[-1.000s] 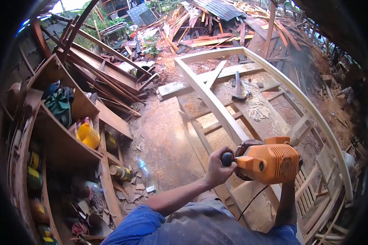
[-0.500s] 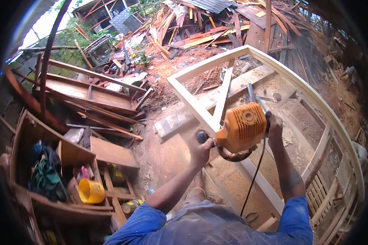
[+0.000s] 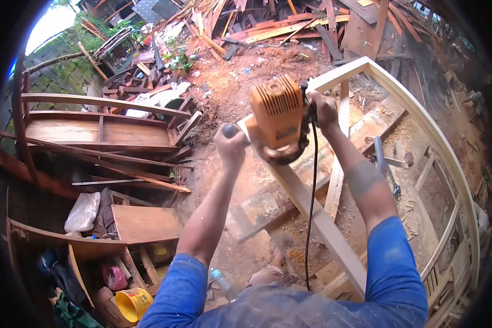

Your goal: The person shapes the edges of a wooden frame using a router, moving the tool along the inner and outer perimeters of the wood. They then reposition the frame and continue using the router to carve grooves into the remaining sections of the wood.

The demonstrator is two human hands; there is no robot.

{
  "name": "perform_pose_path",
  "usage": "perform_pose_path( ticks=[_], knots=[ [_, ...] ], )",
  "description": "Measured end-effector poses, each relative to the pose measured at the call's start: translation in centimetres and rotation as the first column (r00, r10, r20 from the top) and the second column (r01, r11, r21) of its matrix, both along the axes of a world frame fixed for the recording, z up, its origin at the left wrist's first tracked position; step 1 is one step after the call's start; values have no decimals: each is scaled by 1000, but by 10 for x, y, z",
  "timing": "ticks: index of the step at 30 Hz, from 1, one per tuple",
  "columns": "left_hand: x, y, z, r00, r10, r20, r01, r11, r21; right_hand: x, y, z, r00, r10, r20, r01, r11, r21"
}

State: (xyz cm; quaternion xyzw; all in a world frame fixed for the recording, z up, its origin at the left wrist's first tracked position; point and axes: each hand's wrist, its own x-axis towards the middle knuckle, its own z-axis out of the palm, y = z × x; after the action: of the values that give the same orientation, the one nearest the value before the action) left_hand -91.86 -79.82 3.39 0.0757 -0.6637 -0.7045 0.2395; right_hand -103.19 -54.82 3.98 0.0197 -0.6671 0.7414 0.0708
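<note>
Holding orange router (image 3: 277, 117) on wooden frame (image 3: 311, 210). Clenching its knob (image 3: 229, 130) in left hand (image 3: 230, 148), far side in right hand (image 3: 323, 109), both grips closed.

Both arms stretched forward, elbows only slightly bent. Bare left arm (image 3: 208, 213) angles up toward centre; left hand (image 3: 230, 145) fisted, fingers curled under, knuckles up. Right arm (image 3: 366, 186) runs up and inward, dark smudge on forearm; right hand (image 3: 323, 109) clenched, back toward camera, fingers hidden. Hands near each other, not touching, right slightly higher. Blue sleeves (image 3: 396, 262) cover upper arms.
</note>
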Motion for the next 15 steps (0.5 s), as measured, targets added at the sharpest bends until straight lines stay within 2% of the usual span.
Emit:
perform_pose_path(
  ticks=[2, 3, 5, 7, 9, 10, 11, 13, 14, 15],
  knots=[
    [-26, -19, -9, 999, 51, 6, -51, 997, -61, -34, -20, -10, 999, -54, -4, 55, 994, 96],
    [-36, -26, -11, 996, 81, 20, -79, 994, -78, -57, -25, -29, 984, -48, -169, 84, 974, 208],
    [-44, -34, -8, 995, 97, -7, -97, 981, -168, -75, -32, -49, 946, 17, -323, 101, 934, 344],
    [-50, -37, -12, 992, 108, -59, -117, 972, -204, -76, -35, -44, 935, 83, -345, 56, 925, 376],
    [-57, -47, -23, 989, 89, -119, -118, 956, -270, -61, -47, -24, 998, -3, -66, 8, 997, 78],
    [-63, -54, -29, 987, 62, -151, -109, 941, -320, -79, -40, -45, 980, 45, -193, 0, 974, 226],
    [-82, -69, -37, 965, 34, -260, -152, 879, -453, -78, -42, -38, 1000, -13, 8, 12, 993, 119],
    [-76, -77, -42, 979, 12, -202, -106, 880, -463, -84, -37, -50, 997, 66, 44, -70, 994, 90],
    [-75, -73, -27, 998, 19, -66, -40, 943, -332, -88, -35, -56, 993, 105, 62, -109, 991, 75],
    [-75, -76, -28, 1000, -7, -13, 4, 972, -235, -84, -39, -60, 989, 18, -147, 55, 875, 482]
  ],
)
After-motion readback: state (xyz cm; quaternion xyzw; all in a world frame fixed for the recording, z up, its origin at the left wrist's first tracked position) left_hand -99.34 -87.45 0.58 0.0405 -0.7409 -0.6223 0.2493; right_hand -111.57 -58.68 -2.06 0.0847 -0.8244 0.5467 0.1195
